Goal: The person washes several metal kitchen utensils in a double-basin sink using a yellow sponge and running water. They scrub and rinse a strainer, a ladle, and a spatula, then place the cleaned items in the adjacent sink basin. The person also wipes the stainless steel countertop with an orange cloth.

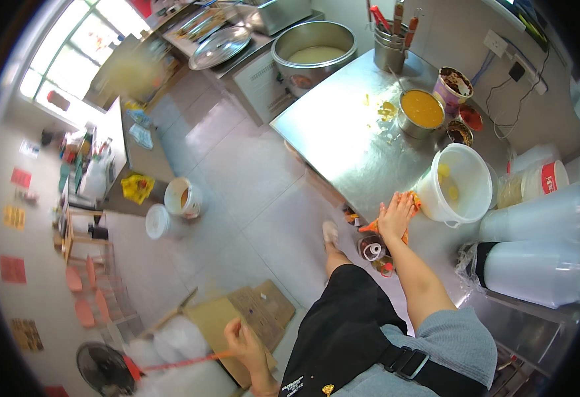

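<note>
My right hand point(397, 216) presses an orange patterned cloth point(369, 228) onto the near edge of a stainless steel table point(329, 134). Right beside its fingertips stands a white plastic bucket point(431, 191), with yellow pieces lying at its bottom. Farther back, a metal pot point(415, 130) holds a thick yellow-orange liquid with a utensil leaning in it. Yellow smears point(387, 111) mark the tabletop near that pot. My left hand point(244, 345) hangs low at my side, fingers loosely curled and nothing visible in them; the orange pole of a fan point(190, 361) shows behind it.
Bottles point(371, 248) stand beside the table edge. Large translucent containers point(538, 273) line the right side. A wide steel vat point(315, 69) stands beyond the table. Flattened cardboard point(260, 317) lies on the floor by my left; white buckets point(183, 198) stand farther left.
</note>
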{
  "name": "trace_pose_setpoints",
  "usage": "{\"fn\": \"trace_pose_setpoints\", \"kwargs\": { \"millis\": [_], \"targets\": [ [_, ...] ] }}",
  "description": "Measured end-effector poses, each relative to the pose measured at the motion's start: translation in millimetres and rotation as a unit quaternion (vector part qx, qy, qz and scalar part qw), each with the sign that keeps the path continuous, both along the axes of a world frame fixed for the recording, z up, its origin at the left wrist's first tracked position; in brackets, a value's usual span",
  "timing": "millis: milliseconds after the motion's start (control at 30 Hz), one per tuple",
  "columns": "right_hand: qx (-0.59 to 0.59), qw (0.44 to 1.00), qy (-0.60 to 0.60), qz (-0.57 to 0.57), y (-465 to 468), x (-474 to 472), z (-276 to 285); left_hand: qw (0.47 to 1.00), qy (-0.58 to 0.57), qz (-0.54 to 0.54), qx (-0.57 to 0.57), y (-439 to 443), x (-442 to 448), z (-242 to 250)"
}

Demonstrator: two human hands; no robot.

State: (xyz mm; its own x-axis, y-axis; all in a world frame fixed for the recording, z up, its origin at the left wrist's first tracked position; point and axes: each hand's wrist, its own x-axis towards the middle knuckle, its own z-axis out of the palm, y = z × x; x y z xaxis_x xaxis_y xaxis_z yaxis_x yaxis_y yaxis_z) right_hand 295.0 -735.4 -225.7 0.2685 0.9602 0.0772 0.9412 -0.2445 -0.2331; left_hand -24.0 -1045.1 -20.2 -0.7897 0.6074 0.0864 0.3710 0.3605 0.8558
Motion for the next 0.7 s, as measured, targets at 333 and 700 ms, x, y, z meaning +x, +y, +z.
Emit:
{"fn": "trace_pose_setpoints", "kwargs": {
  "millis": [333, 700],
  "targets": [
    [0.050, 0.996, 0.062, 0.027, 189, -26, -1, 0.876, 0.035, -0.466, -0.121, 369, -37, -19],
    [0.029, 0.972, 0.072, -0.220, 290, -71, 6, 0.800, -0.044, -0.572, -0.179, 563, -52, -52]
  ]
}}
